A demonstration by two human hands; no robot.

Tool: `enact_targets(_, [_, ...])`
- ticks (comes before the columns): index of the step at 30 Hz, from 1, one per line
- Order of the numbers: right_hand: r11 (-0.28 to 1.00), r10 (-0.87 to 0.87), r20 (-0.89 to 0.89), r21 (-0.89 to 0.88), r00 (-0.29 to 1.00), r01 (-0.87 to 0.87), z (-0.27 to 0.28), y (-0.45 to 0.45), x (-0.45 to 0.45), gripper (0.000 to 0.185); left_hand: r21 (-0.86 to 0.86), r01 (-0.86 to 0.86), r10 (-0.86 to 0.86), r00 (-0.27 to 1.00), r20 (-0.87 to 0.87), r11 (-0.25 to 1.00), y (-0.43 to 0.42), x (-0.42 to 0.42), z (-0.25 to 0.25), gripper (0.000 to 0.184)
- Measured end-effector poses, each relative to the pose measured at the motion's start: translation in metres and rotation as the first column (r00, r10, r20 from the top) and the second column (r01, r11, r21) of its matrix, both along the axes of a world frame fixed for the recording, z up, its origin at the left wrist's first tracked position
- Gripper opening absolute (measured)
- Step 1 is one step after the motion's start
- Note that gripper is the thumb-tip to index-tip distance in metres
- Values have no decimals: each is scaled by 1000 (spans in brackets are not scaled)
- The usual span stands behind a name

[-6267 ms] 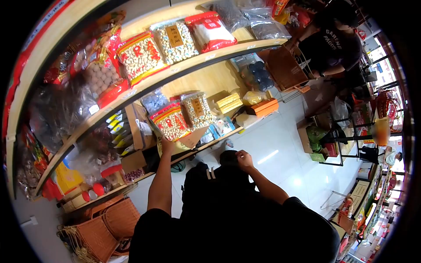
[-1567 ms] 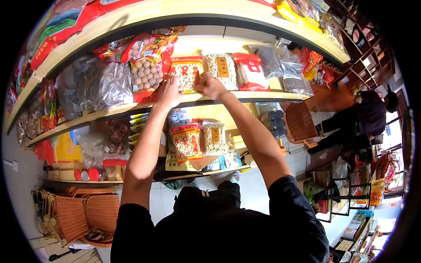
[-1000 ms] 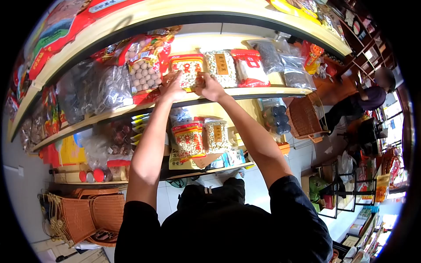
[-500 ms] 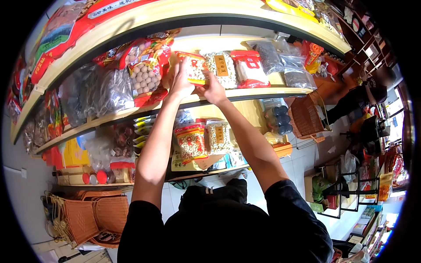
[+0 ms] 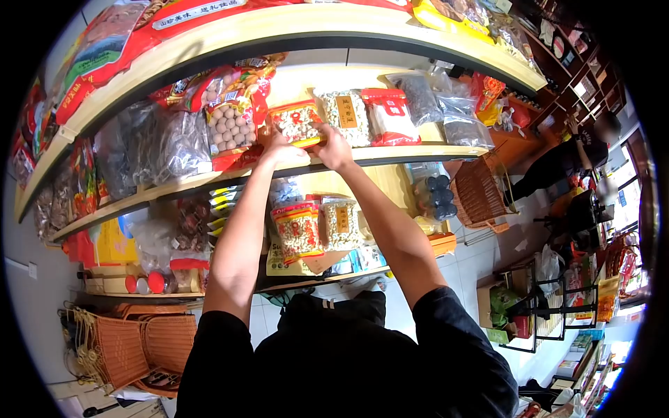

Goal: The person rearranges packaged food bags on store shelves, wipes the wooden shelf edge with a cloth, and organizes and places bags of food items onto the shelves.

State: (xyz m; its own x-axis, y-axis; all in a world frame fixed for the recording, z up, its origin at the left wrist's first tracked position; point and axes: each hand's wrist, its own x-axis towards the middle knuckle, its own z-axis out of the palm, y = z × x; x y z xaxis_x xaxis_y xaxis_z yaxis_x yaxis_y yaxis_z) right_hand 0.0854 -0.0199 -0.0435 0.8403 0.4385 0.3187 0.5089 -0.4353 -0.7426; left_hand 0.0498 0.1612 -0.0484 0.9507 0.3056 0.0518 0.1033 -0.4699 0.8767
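Observation:
Both my hands are on a red and yellow bag of pale nuts or seeds (image 5: 295, 121) on the middle shelf (image 5: 390, 151). My left hand (image 5: 280, 148) grips its lower left corner, and my right hand (image 5: 334, 146) pinches the lower right corner. Right of it stand a clear bag with a tan label (image 5: 347, 120) and a red and white bag (image 5: 391, 118). A bag of round brown balls (image 5: 231, 129) is on the left. On the shelf below, a similar red and yellow bag (image 5: 297, 231) leans beside another tan-labelled bag (image 5: 341, 224).
Wicker baskets (image 5: 167, 343) sit at the lower left, and another wicker basket (image 5: 479, 191) hangs near the shelf's right end. A person in dark clothes (image 5: 568, 157) is at the right. A black rack (image 5: 550, 306) with goods stands on the floor. Above, a higher shelf (image 5: 300, 24) crosses the view.
Since the last frame the red and yellow bag has come down lower and to the left, onto the shelf, with both my hands on it. Earlier, my left hand was at the lower bag.

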Motion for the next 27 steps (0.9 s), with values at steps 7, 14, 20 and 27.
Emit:
enact_targets(7, [990, 134, -142, 72, 981, -124, 25, -8, -23, 44, -169, 158, -135, 981, 137, 973, 11, -9, -15, 80])
enact_targets(14, [925, 317, -493, 349, 810, -149, 35, -50, -84, 75, -273, 17, 49, 970, 236, 962, -44, -113, -10, 85])
enact_targets(20, [919, 361, -566, 350, 741, -181, -7, -60, -115, 99, -497, 137, -19, 972, 234, 857, -62, -160, -71, 97])
enact_targets(27, [930, 367, -672, 260, 643, -259, -57, -77, -153, 115, -523, -38, -59, 984, -168, 851, -95, -220, -93, 79])
